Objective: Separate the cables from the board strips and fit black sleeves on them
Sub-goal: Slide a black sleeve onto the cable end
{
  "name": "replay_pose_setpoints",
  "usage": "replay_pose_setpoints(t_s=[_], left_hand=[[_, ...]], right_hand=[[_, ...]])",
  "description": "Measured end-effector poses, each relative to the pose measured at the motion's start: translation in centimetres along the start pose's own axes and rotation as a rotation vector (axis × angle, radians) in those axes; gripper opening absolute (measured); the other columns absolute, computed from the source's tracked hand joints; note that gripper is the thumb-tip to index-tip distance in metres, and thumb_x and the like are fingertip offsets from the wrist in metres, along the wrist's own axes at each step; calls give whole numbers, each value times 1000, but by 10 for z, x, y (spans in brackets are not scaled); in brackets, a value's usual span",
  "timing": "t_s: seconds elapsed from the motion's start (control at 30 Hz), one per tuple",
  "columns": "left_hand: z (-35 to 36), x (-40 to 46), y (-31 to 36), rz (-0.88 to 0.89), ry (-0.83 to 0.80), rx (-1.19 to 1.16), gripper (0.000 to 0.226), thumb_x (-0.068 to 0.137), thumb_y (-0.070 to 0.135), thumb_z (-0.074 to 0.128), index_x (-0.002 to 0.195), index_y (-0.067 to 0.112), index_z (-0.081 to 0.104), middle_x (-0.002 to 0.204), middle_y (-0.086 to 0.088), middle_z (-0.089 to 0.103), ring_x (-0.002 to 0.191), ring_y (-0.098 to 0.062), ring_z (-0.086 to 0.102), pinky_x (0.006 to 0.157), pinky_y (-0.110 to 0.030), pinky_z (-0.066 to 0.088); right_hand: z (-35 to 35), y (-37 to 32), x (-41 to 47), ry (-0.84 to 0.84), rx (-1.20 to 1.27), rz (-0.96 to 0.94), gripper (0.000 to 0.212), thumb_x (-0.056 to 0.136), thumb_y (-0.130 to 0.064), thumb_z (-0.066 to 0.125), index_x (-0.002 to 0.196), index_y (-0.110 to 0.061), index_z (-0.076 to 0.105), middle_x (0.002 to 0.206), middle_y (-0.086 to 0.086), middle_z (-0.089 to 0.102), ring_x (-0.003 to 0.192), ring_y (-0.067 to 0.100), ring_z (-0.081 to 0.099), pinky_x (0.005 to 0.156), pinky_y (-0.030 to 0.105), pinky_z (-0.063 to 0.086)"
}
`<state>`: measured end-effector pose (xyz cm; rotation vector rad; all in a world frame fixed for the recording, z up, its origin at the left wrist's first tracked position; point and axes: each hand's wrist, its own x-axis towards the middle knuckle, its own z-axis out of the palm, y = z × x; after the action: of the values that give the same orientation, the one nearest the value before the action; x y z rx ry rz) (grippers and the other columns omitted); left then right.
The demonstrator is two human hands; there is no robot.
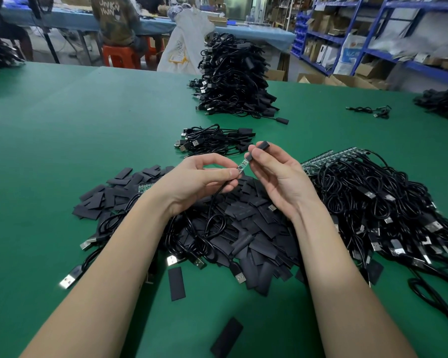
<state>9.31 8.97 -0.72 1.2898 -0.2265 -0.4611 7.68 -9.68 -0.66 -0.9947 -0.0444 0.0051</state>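
Note:
My left hand (204,177) pinches a black cable at the base of its small green board (243,165), above the green table. The cable hangs down from that hand into the pile below. My right hand (274,171) pinches a black sleeve (261,146) whose lower end meets the tip of the board. Under both hands lies a heap of flat black sleeves (243,228) mixed with USB cables. At the right sits a tangle of cables still joined to green board strips (329,158).
A small bundle of sleeved cables (212,140) lies just beyond my hands, with a tall stack of cables (230,78) behind it. Loose sleeves (176,284) lie near the front edge. One cable (370,111) lies far right. A person sits at another table behind.

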Motion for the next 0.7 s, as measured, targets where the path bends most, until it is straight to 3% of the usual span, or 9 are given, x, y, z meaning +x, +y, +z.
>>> replay_pose_setpoints(t_s=[0.2, 0.4, 0.7], left_hand=[[0, -1, 0, 0, -20, 41, 23, 72, 9, 77, 93, 5, 68, 81, -11, 72, 69, -16, 69, 68, -18, 57], [0, -3, 0, 5, -32, 67, 13, 83, 2, 72, 95, 4, 67, 80, -10, 73, 68, -15, 69, 67, -17, 56], [3, -2, 2, -3, -17, -9, 21, 74, 7, 73, 94, 6, 67, 79, -7, 72, 67, -12, 68, 65, -17, 56]], right_hand=[[-7, -3, -1, -59, -30, 78, 16, 70, -6, 77, 79, -17, 83, 95, 4, 79, 87, 12, 76, 75, 18, 58], [-7, -3, 0, -84, -83, 34, 17, 70, -6, 77, 80, -18, 82, 96, 5, 79, 88, 13, 76, 77, 19, 58], [-9, -1, 0, -138, -4, 48, 17, 76, -5, 73, 83, -18, 81, 97, 3, 78, 90, 11, 75, 76, 19, 58]])
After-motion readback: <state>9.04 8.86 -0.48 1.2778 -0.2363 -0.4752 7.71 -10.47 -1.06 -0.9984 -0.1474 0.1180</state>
